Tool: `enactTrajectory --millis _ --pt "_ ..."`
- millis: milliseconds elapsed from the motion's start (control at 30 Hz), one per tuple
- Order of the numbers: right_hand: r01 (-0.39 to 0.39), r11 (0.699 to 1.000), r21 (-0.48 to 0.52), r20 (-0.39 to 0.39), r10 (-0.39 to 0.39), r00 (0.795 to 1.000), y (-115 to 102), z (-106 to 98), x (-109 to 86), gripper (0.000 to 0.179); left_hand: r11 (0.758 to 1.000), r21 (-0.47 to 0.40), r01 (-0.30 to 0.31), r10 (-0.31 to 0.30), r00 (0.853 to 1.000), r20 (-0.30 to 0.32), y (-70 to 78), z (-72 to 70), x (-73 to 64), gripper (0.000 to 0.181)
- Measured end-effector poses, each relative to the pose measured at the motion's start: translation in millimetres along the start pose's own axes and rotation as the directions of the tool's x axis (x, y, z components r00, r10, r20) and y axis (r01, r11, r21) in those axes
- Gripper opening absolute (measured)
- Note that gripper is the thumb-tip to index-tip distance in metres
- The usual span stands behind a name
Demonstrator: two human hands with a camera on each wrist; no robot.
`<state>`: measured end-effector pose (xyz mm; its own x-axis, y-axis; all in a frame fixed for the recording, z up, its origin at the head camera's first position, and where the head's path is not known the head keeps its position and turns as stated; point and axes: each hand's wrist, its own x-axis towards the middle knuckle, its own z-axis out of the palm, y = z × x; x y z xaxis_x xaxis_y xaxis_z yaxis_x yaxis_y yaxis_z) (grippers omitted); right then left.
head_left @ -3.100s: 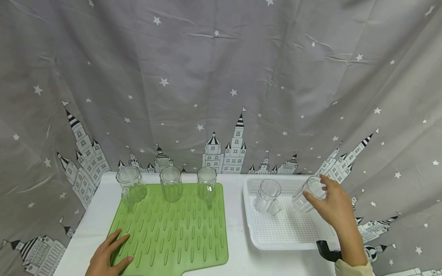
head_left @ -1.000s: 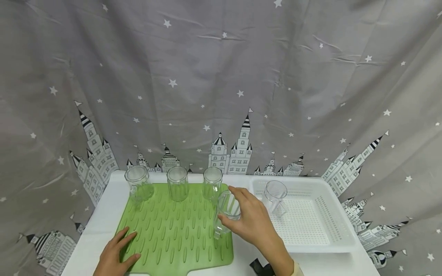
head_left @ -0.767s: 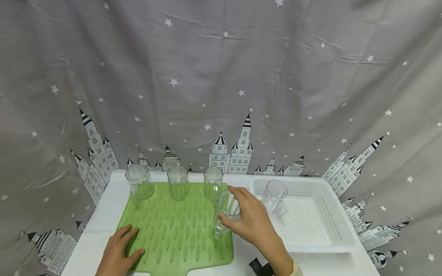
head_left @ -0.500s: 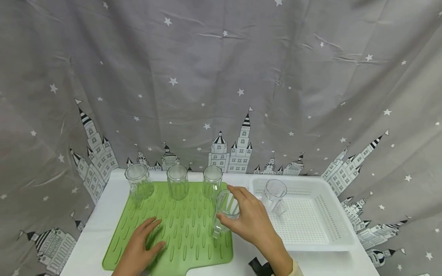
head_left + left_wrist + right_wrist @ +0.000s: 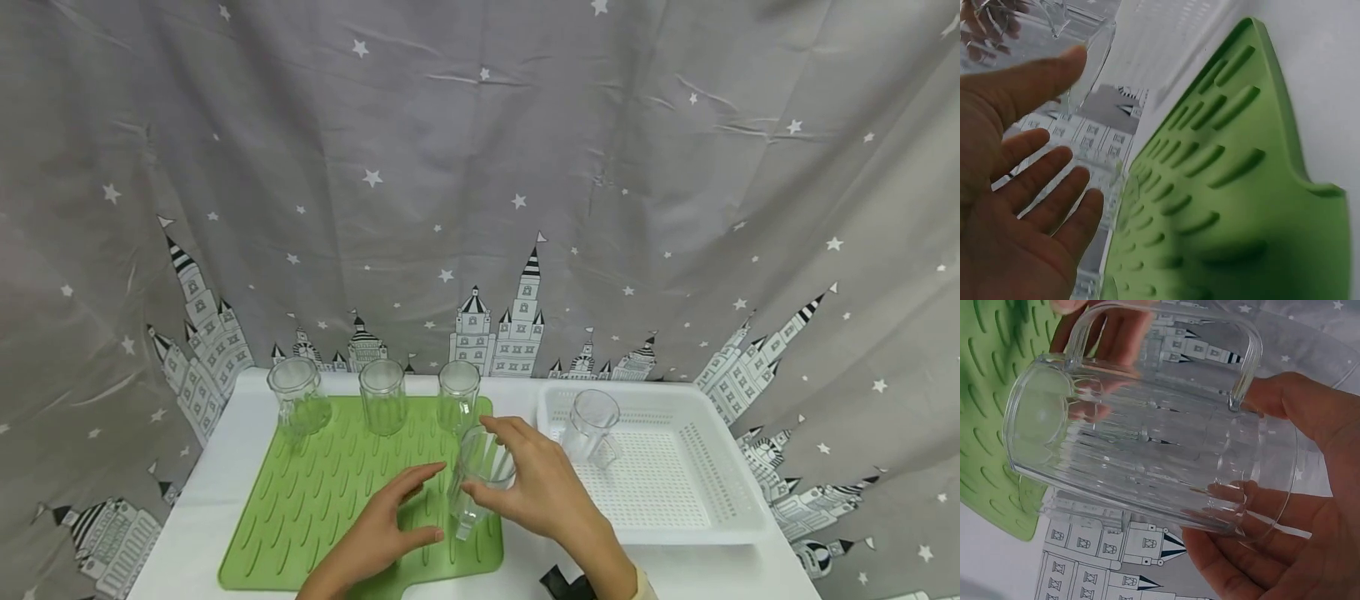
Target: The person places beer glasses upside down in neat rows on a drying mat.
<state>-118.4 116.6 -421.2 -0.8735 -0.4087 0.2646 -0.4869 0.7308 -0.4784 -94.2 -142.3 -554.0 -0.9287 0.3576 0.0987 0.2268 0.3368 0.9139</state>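
My right hand (image 5: 540, 483) grips a clear glass mug (image 5: 468, 479) near its rim, thumb on one side and fingers on the other. The mug is tilted over the right part of a green drying mat (image 5: 300, 500). In the right wrist view its handle (image 5: 1250, 350) and ribbed wall show. My left hand (image 5: 378, 529) is over the mat, thumb and fingers spread toward the mug's left side. The left wrist view shows the left thumb overlapping the mug (image 5: 1094, 69). Three more glass mugs stand along the mat's far edge: left (image 5: 303, 408), middle (image 5: 384, 408), right (image 5: 456, 404).
A white perforated basket (image 5: 738, 508) stands on the right of the white table (image 5: 195, 517), holding one glass mug (image 5: 588, 425) at its left end. Behind the table hangs a grey curtain (image 5: 405, 225) printed with stars and castles.
The right hand carried the mug out of the basket leftward to the mat, and has now shifted it slightly nearer. The left hand lifted from the mat's left side and moved right, toward the mug.
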Motion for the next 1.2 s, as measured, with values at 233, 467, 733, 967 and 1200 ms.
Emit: enactTrajectory --millis 233,467,733,967,1200 --pt "0.058 0.998 0.035 0.074 -0.06 0.995 0.1 -1.4 -1.8 0.08 0.999 -0.021 -0.033 0.035 0.993 0.11 7.7 1.4 13.7 0.092" --pt "0.157 0.984 0.079 0.148 -0.167 0.975 0.5 0.8 -2.6 0.079 0.996 -0.087 -0.021 0.037 0.983 0.181 10.2 3.9 19.2 0.089" --pt "0.215 0.972 0.094 0.141 -0.226 0.964 2.7 2.9 -2.7 0.079 0.99 -0.142 -0.006 0.038 0.975 0.221 9.2 5.5 18.8 0.079" --pt "0.222 0.968 0.115 0.15 -0.238 0.96 4.0 1.5 -3.0 0.079 0.992 -0.124 -0.037 0.061 0.979 0.194 9.3 4.5 18.0 0.075" --pt "0.212 0.966 0.147 0.166 -0.235 0.958 6.0 -0.5 -5.1 0.078 0.994 -0.106 -0.025 0.044 0.984 0.174 8.6 2.9 14.8 0.074"
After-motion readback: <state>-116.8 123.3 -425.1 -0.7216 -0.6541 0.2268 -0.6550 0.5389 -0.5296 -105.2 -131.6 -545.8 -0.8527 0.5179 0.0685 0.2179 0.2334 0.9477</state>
